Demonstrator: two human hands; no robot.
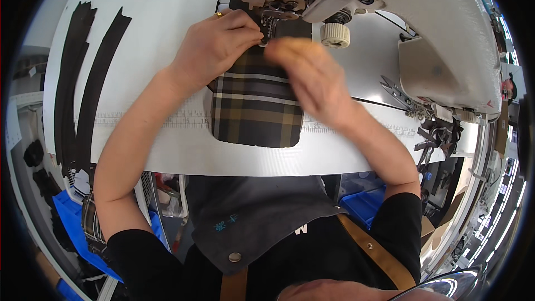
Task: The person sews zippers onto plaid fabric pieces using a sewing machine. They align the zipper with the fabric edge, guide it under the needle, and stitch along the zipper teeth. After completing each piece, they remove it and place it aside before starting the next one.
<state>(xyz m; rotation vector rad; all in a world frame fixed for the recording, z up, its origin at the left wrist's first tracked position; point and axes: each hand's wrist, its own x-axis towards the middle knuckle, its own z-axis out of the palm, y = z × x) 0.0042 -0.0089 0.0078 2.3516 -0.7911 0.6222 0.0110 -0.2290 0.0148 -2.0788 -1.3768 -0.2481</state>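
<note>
Beneath the sewing machine (446,56), plaid fabric piece (256,120) lying on white worktop (145,5), upper end toward the presser foot (271,22), lower end toward the person. Plaid: near-black and charcoal ground, broad olive-brown bands both ways, thin pale stripes crossing, two of them strong and whitish across the middle. Lower corners rounded, bottom edge slightly uneven. Looks flat, no big folds in the visible part. Upper part partly covered by the hands; dark material runs on around the foot, cannot tell if same piece.

Left hand (214,50): over the plaid's upper left, fingertips narrow, bunched together just beside the foot; cannot tell what, if anything, sits between them. Yellow ring (219,14) on one finger. Right hand (315,78): over the plaid's right edge, motion-blurred, fingertips near the left ones; cannot tell finger spread or grip.

Left side of worktop: dark strips (69,89) bunched lengthwise, single dark strip (102,86) beside them. Right side: metal snips (395,92) near the machine base, dark scraps (432,136) below. Printed ruler scale (186,117) crosses the worktop, passing behind the plaid.
</note>
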